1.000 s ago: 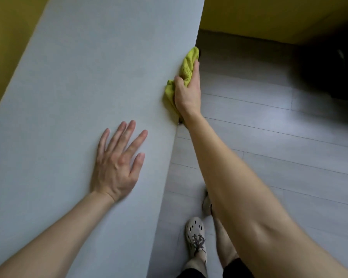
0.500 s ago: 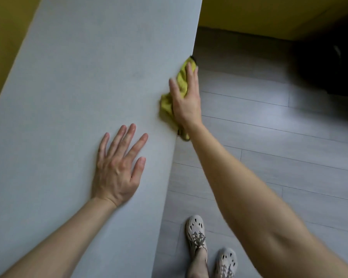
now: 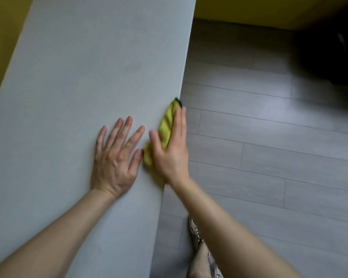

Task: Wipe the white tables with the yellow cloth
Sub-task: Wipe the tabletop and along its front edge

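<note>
A long white bench takes up the left half of the view, running from the near left corner away to the far middle, its right edge slanting down toward the near side. To its right lies a grey plank floor, with a yellow wall at the far side and a dark, unlit corner at the far right (too dark to make anything out there).

The left hand lies flat on the bench top near that right edge, palm down, fingers spread wide, holding nothing. Just beside it on the right, the right hand presses the yellow cloth against the bench's right edge: the fingers are stretched out long over the cloth, thumb on the bench-top side, so the hand is laid open on it more than closed around it. The cloth is bunched and folded over the edge, with a dark trim at its far tip.

A pale shoe shows on the floor below the right forearm.
</note>
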A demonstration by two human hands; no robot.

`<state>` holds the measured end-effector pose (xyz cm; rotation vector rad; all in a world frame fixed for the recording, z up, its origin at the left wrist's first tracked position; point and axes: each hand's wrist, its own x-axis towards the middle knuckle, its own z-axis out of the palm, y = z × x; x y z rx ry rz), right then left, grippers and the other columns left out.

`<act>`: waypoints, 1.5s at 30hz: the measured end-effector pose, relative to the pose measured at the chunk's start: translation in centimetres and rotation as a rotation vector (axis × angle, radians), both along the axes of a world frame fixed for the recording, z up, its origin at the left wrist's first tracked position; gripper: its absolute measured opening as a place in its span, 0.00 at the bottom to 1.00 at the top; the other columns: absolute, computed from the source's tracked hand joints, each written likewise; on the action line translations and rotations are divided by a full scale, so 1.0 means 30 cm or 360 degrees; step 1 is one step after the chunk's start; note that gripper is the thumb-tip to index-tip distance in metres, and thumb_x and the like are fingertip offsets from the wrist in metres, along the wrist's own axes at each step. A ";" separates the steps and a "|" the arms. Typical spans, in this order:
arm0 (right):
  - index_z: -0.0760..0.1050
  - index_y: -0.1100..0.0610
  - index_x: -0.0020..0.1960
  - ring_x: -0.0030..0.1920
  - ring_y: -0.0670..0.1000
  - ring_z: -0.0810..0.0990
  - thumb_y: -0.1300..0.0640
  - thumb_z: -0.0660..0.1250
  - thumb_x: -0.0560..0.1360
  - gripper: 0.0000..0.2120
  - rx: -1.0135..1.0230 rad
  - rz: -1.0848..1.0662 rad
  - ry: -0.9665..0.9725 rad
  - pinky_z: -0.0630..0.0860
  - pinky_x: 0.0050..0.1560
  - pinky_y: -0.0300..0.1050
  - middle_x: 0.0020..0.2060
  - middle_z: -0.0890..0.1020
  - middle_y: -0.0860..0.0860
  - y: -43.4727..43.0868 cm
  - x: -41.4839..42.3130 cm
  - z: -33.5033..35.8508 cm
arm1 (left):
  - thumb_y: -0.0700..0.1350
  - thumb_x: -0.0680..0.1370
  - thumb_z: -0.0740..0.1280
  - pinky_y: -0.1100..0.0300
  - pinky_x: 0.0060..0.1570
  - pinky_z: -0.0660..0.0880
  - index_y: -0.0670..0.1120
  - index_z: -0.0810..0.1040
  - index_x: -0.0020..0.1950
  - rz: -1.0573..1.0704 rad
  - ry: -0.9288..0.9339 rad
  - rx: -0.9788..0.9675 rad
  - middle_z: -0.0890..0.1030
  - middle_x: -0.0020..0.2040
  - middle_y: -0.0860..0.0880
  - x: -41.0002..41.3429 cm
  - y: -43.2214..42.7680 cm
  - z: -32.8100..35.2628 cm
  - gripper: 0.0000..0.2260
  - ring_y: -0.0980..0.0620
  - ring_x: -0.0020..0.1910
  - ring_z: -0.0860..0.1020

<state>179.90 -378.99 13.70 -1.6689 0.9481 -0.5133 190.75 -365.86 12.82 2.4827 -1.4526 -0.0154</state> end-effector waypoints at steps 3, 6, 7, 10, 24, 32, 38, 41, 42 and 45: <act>0.50 0.48 0.89 0.85 0.41 0.53 0.45 0.61 0.89 0.34 -0.0005 -0.0063 -0.0026 0.58 0.71 0.33 0.88 0.49 0.44 -0.251 0.161 0.004 | 0.52 0.86 0.59 0.33 0.82 0.57 0.54 0.68 0.85 0.0007 0.0003 -0.0010 0.61 0.87 0.50 0.003 -0.002 -0.001 0.25 0.48 0.87 0.59; 0.54 0.51 0.88 0.84 0.45 0.57 0.53 0.61 0.89 0.31 -0.0051 -0.0150 -0.0065 0.57 0.72 0.24 0.88 0.54 0.47 -0.301 0.203 -0.011 | 0.52 0.86 0.58 0.34 0.82 0.56 0.54 0.68 0.85 0.0011 -0.0009 -0.0013 0.62 0.87 0.50 0.007 -0.004 -0.008 0.25 0.48 0.87 0.59; 0.56 0.52 0.88 0.84 0.45 0.58 0.55 0.61 0.88 0.30 -0.0060 -0.0184 -0.0079 0.55 0.69 0.19 0.88 0.55 0.48 -0.252 0.174 -0.014 | 0.52 0.86 0.58 0.34 0.82 0.56 0.54 0.68 0.85 0.0010 -0.0007 -0.0011 0.62 0.87 0.50 0.005 -0.001 -0.007 0.25 0.48 0.87 0.59; 0.58 0.55 0.87 0.86 0.43 0.56 0.62 0.64 0.86 0.31 -0.0043 -0.0147 -0.0191 0.54 0.75 0.24 0.88 0.57 0.49 0.032 -0.023 -0.023 | 0.53 0.87 0.58 0.35 0.83 0.56 0.54 0.68 0.85 0.0004 -0.0043 -0.0011 0.62 0.87 0.50 0.004 -0.003 -0.006 0.25 0.48 0.87 0.59; 0.54 0.54 0.88 0.86 0.48 0.55 0.57 0.64 0.86 0.34 -0.0030 -0.0036 -0.0236 0.50 0.63 0.14 0.88 0.52 0.51 -0.168 0.085 -0.063 | 0.54 0.87 0.57 0.40 0.85 0.53 0.56 0.67 0.85 0.0031 -0.0072 -0.0002 0.62 0.87 0.51 0.001 -0.011 0.003 0.24 0.50 0.87 0.58; 0.52 0.55 0.88 0.87 0.46 0.52 0.63 0.65 0.85 0.36 0.0125 0.0067 -0.0292 0.54 0.82 0.35 0.88 0.50 0.47 0.635 -0.468 -0.001 | 0.52 0.87 0.60 0.40 0.83 0.59 0.52 0.75 0.80 0.0065 -0.0089 -0.0111 0.71 0.83 0.46 -0.014 0.000 -0.005 0.21 0.44 0.83 0.67; 0.55 0.55 0.88 0.87 0.44 0.52 0.58 0.66 0.84 0.36 0.0178 -0.0020 -0.0295 0.51 0.80 0.30 0.88 0.54 0.50 0.378 -0.259 -0.021 | 0.47 0.87 0.63 0.41 0.81 0.65 0.48 0.79 0.76 0.0073 -0.0002 -0.0138 0.75 0.80 0.43 -0.151 0.167 0.031 0.18 0.42 0.81 0.71; 0.54 0.51 0.88 0.86 0.48 0.54 0.54 0.66 0.84 0.36 0.0111 -0.0071 -0.0210 0.55 0.82 0.38 0.88 0.54 0.50 0.138 -0.111 -0.039 | 0.44 0.88 0.64 0.40 0.79 0.67 0.47 0.80 0.76 0.0039 0.0013 -0.0132 0.75 0.80 0.44 -0.261 0.311 0.041 0.16 0.43 0.81 0.72; 0.54 0.51 0.88 0.86 0.50 0.55 0.54 0.66 0.85 0.36 0.0130 -0.0048 -0.0193 0.56 0.81 0.42 0.88 0.54 0.50 0.110 -0.097 -0.045 | 0.43 0.88 0.64 0.40 0.80 0.67 0.47 0.80 0.76 0.0048 0.0024 -0.0129 0.75 0.80 0.44 -0.292 0.353 0.040 0.17 0.43 0.81 0.71; 0.54 0.54 0.88 0.86 0.50 0.55 0.56 0.66 0.84 0.36 0.0083 -0.0104 -0.0226 0.54 0.81 0.35 0.88 0.55 0.52 0.223 -0.160 -0.040 | 0.44 0.88 0.64 0.40 0.80 0.66 0.46 0.79 0.77 0.0072 0.0043 -0.0115 0.74 0.81 0.44 -0.361 0.459 0.038 0.17 0.44 0.82 0.70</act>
